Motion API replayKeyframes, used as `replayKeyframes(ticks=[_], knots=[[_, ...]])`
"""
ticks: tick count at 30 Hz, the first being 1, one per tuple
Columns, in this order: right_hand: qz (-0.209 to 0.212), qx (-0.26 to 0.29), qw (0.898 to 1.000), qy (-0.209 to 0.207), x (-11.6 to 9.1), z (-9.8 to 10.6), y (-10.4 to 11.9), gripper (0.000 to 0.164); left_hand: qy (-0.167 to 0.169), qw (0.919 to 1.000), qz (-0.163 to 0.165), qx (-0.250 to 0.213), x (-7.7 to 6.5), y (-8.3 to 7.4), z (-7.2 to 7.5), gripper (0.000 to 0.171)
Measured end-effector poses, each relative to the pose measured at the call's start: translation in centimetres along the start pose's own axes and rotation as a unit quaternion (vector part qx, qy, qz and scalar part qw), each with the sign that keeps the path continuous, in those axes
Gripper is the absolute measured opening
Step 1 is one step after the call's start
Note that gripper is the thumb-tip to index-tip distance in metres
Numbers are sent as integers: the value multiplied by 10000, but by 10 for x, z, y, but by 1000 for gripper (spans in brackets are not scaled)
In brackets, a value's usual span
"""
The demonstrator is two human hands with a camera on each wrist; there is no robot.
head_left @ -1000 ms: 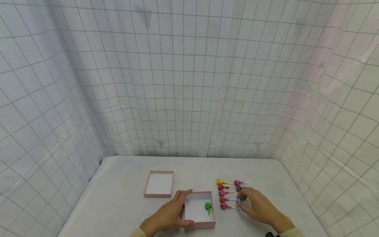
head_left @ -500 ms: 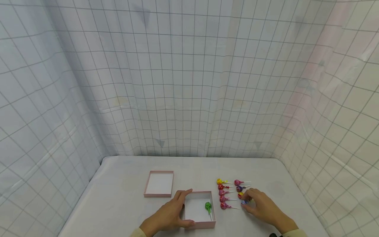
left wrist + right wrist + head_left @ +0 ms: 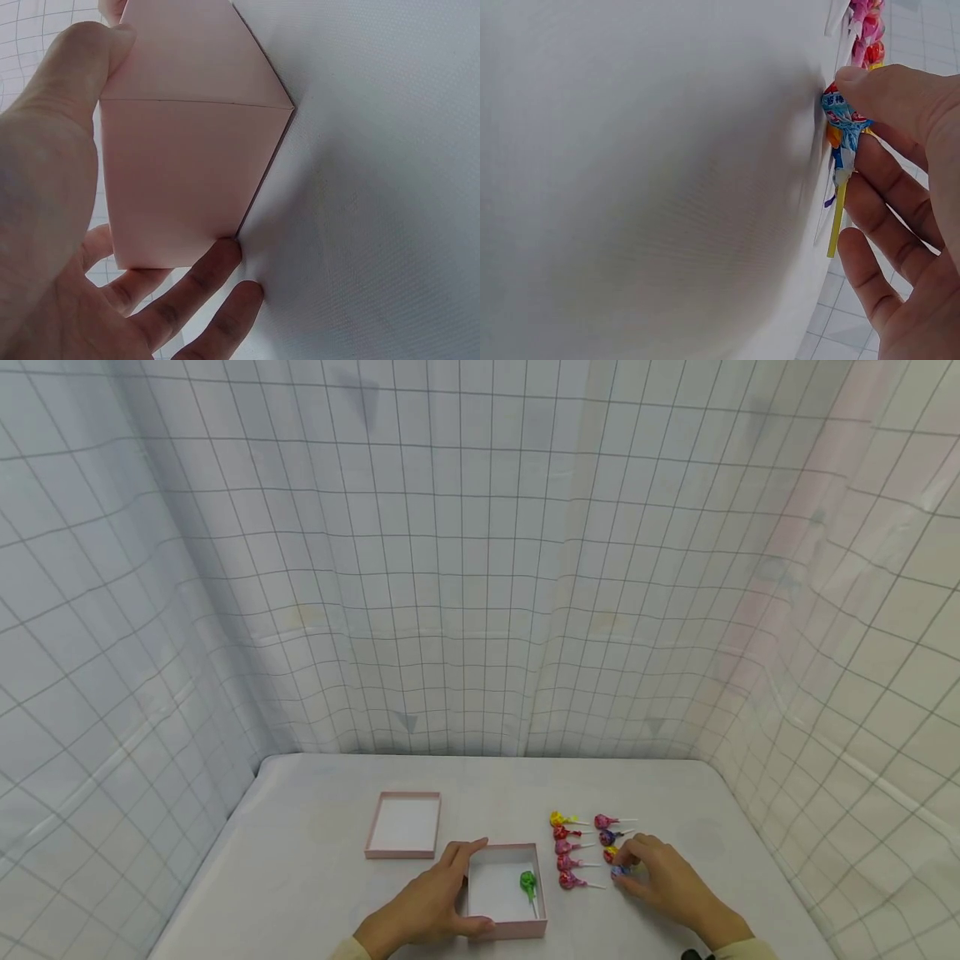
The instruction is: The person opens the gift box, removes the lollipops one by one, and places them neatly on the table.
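My left hand grips an open pink box with a white inside, thumb on its front wall and fingers round the left side, as the left wrist view also shows. A green lollipop lies in the box, against the right side, stick towards me. Right of the box, my right hand pinches a blue-wrapped lollipop between thumb and fingers, close over the table. Its yellow stick points towards the wrist side. In the head view the fingers cover part of this lollipop.
A shallow pink lid lies behind and left of the box. Between the box and my right hand runs a column of several lollipops. A second column holds a pink, a purple and a yellow-red lollipop. Gridded curtains surround the table.
My right hand has shifted right with the blue lollipop, away from the first column, then nearly stopped, uncovering the yellow-red one. My left hand and the box have stayed still.
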State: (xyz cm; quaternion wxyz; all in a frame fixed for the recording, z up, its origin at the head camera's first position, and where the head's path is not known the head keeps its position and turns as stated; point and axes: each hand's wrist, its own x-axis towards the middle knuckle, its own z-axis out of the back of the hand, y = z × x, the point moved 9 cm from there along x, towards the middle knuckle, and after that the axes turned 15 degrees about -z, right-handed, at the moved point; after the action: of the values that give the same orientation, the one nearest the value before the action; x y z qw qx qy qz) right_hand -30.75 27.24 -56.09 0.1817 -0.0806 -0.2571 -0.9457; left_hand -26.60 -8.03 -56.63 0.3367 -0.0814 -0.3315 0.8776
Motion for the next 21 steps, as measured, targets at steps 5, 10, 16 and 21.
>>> replayKeyframes(ticks=[5,10,16,21], knots=[[-238,-201,9994,157,2,0,4,28,4,10000,9,-4,0,-1,0,117],[-246,-254,9993,154,2,1,5,29,-14,10000,28,-31,0,-1,0,117],[-198,-265,9994,37,2,1,3,30,-24,10000,16,-38,-1,-2,1,118],[-60,-339,9992,-210,1,7,8,32,-29,10000,32,-11,-2,-2,1,117]])
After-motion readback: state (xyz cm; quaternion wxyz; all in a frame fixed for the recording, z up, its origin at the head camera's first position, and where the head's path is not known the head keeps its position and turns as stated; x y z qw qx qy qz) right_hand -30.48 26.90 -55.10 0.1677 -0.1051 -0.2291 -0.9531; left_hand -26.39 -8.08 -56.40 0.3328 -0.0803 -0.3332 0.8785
